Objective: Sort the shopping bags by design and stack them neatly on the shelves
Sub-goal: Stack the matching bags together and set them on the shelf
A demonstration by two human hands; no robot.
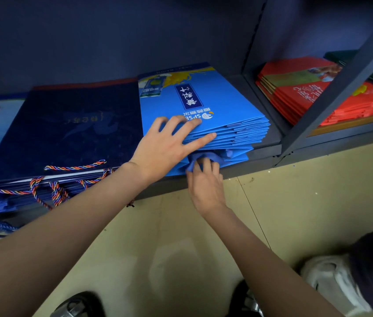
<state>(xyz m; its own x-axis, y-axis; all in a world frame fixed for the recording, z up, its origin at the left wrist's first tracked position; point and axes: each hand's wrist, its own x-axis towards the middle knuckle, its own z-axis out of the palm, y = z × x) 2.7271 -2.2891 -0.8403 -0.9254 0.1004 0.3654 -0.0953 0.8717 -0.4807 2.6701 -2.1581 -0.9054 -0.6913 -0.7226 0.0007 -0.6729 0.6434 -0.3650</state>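
Shoes (331, 280) on tan floor (295, 202), nearest camera, below both forearms. Right hand (206, 184) at front edge of bright blue bag stack (203, 106), fingers curled, pinching blue fabric handle (200, 157) poking from between lower bags. Left hand (167, 140) flat on top of same stack, fingers spread and straight, fingertips pressing near printed logo. Stack lies on dark shelf (270, 146). Left of left fingers: navy bag stack (66, 129) with multicolour rope handles (76, 167). Right of fingers, past upright post (341, 83): red bag stack (299, 92).
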